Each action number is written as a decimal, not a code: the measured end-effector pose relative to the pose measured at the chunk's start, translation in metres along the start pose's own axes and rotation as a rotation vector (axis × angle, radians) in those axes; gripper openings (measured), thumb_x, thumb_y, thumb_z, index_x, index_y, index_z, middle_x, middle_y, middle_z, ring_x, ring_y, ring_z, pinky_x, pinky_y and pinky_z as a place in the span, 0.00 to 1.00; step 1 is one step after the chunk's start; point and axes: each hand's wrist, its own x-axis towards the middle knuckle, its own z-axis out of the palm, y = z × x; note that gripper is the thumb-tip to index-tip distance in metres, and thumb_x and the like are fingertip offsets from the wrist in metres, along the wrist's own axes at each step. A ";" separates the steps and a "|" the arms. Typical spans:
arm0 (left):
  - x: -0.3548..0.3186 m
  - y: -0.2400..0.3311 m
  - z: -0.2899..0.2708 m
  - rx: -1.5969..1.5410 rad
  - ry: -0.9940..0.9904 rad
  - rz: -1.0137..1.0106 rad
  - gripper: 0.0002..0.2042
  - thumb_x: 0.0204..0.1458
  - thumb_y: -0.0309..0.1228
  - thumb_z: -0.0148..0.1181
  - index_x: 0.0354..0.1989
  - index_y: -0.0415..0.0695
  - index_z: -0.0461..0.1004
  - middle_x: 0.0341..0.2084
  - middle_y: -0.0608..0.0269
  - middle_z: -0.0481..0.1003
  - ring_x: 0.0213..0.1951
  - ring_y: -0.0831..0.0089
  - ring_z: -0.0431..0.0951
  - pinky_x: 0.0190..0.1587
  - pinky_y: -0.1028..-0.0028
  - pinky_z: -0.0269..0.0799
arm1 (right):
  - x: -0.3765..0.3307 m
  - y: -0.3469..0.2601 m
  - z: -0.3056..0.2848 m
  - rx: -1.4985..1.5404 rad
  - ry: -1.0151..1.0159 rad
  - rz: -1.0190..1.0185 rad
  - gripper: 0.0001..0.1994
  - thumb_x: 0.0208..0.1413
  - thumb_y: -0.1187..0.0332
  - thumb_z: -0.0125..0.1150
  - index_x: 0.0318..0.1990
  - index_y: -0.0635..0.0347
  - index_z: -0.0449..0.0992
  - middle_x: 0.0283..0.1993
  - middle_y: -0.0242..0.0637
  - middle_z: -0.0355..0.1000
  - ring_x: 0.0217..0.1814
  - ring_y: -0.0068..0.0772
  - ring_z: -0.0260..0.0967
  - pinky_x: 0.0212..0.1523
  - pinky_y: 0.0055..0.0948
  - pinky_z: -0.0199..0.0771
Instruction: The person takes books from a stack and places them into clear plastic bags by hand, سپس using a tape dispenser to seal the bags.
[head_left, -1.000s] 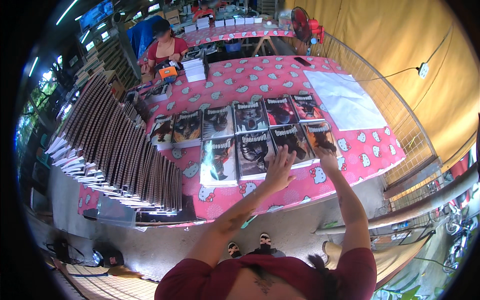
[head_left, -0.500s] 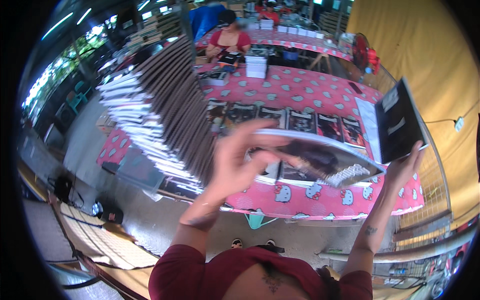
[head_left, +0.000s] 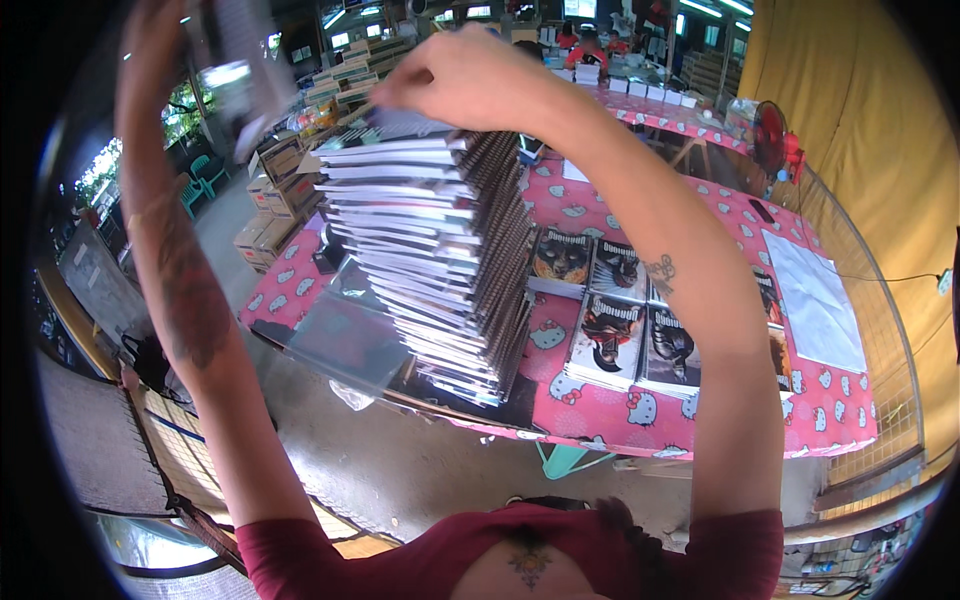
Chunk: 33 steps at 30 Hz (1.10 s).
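Observation:
My left hand [head_left: 155, 45] is raised at the upper left, smeared by motion and partly cut off by the top edge. Beside it a blurred book [head_left: 250, 75] with white pages hangs in the air, apparently in its grip. My right arm reaches across to the left, and my right hand [head_left: 465, 80] is just above the top of a tall stack of books [head_left: 430, 260]. Its fingers are drawn together; what they pinch is too blurred to make out. The stack, dark covers between white page edges, leans on the table's left part.
Rows of illustrated books [head_left: 605, 330] lie on the pink patterned tablecloth [head_left: 600, 425], partly behind my right arm. A white sheet [head_left: 815, 300] lies at the right. Clear plastic [head_left: 345, 325] covers the left corner. Cardboard boxes [head_left: 270, 215], a red fan [head_left: 770, 135] and people stand beyond.
The view has swung left. My left hand has risen to the upper left, and my right hand has moved from the dark-covered book at the right to above the stack.

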 end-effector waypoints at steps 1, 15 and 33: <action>-0.006 0.011 0.031 -0.102 -0.186 -0.084 0.18 0.64 0.42 0.51 0.55 0.42 0.70 0.44 0.55 0.76 0.46 0.67 0.76 0.50 0.71 0.72 | 0.006 -0.008 -0.002 0.221 -0.076 0.127 0.20 0.59 0.52 0.57 0.45 0.61 0.81 0.38 0.42 0.80 0.38 0.39 0.80 0.38 0.36 0.82; -0.171 0.056 0.006 -0.453 -0.234 -0.067 0.23 0.65 0.39 0.42 0.65 0.41 0.64 0.62 0.48 0.66 0.62 0.60 0.66 0.63 0.62 0.61 | -0.366 0.141 0.047 0.129 -0.154 0.704 0.31 0.57 0.54 0.64 0.65 0.57 0.66 0.64 0.50 0.66 0.68 0.45 0.63 0.67 0.37 0.61; -0.462 0.258 0.200 -0.415 -1.184 -0.369 0.16 0.62 0.33 0.51 0.55 0.38 0.68 0.33 0.52 0.81 0.35 0.56 0.83 0.36 0.66 0.78 | -0.393 0.087 -0.085 -0.092 0.762 0.918 0.21 0.69 0.58 0.50 0.56 0.69 0.70 0.49 0.41 0.73 0.49 0.28 0.68 0.53 0.28 0.65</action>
